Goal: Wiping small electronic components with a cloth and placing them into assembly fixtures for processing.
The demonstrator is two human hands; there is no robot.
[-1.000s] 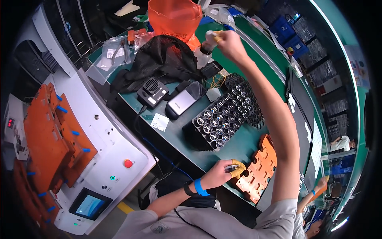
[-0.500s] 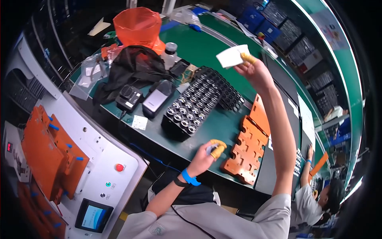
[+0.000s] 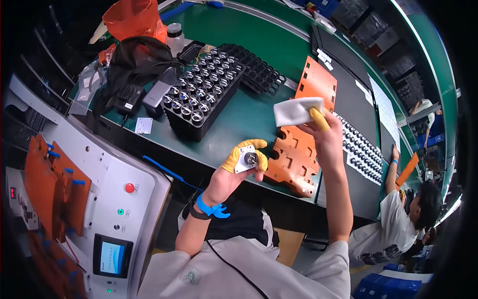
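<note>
Mid-wipe at the bench: small lens module (image 3: 247,159) pinched in left hand (image 3: 238,169), white cloth (image 3: 296,110) gripped in right hand (image 3: 326,135), apart.
Judged underway; black tray (image 3: 204,97) of similar parts waiting on green table (image 3: 249,119).

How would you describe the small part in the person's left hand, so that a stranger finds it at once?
Start at the green workbench and the orange perforated plate near its front edge. Just left of that plate, the left hand holds up a small pale square part with a round dark lens-like centre. Unlike the lenses in the black tray, it is held in yellow-tipped fingers.
</note>
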